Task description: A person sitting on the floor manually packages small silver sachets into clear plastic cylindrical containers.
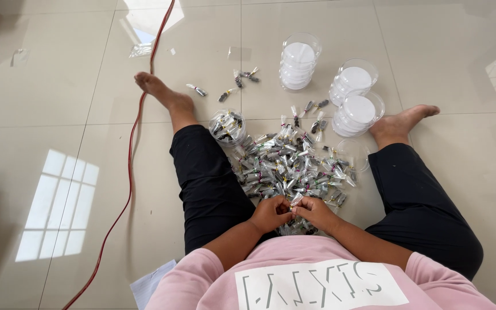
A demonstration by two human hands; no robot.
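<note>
Pinching together, probably, one small clear packet (pixel 295 202) between left hand (pixel 270 213) and right hand (pixel 316 212), just over the heap of packets (pixel 291 166) for easy reach.

Bright daylight, window glare on glossy floor (pixel 58 86), sharp focus.

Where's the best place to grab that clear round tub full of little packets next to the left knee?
Grip the tub around its outer wall, coming down from above with fingers spread across the rim. It stands upright and open, packed with packets, so a side-wall hold would likely keep it level. The side away from the pile looks freest.
</note>
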